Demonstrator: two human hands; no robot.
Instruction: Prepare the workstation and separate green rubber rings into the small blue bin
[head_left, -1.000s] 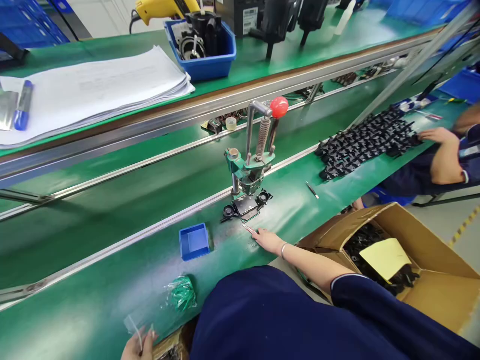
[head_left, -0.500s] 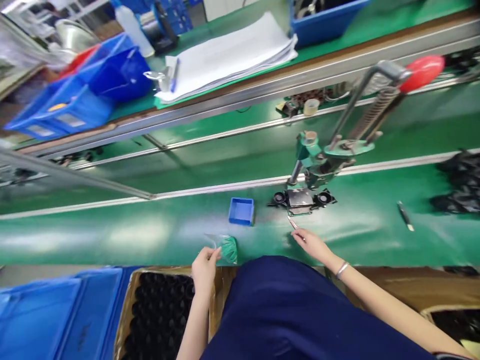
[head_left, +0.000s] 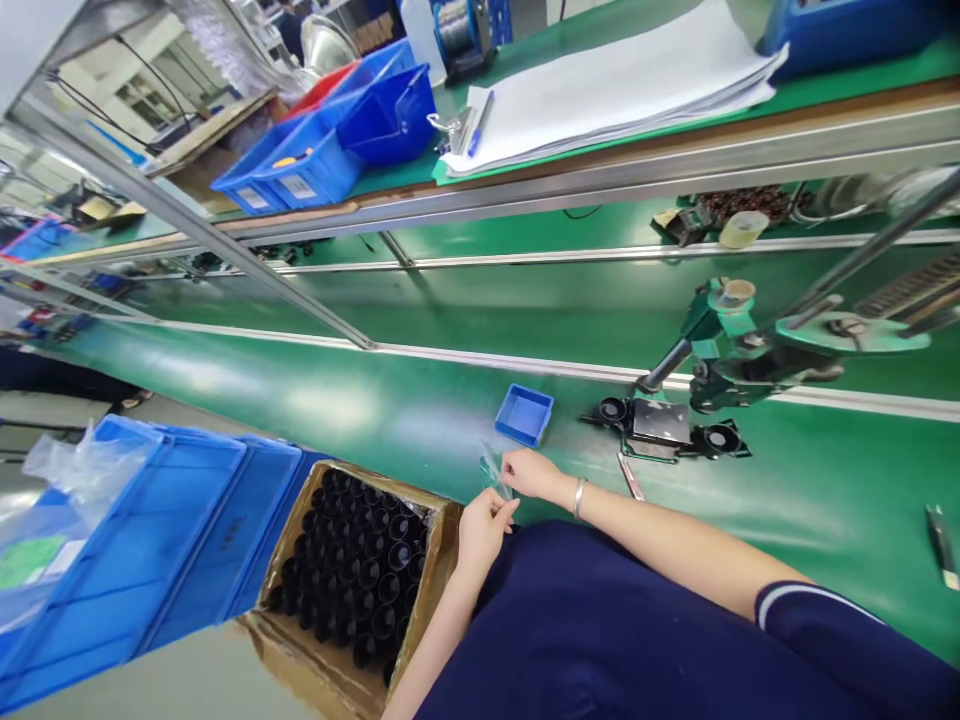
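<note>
At the near edge of the green table (head_left: 787, 490), both hands meet on a small clear bag (head_left: 493, 470). The right hand (head_left: 529, 473) has its grip pinched on the bag's top. The left hand (head_left: 482, 527) seems to pinch its lower edge, though the film is hard to see. A blue tray (head_left: 525, 414) sits just beyond, tweezers (head_left: 630, 478) lie to the right, and a cardboard box (head_left: 442, 545) of black parts stands near left.

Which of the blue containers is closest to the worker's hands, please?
The small blue tray on the green belt, just beyond the right hand and left hand, which pinch a clear bag. The shelf bins and floor crates are bigger and farther off.
</note>
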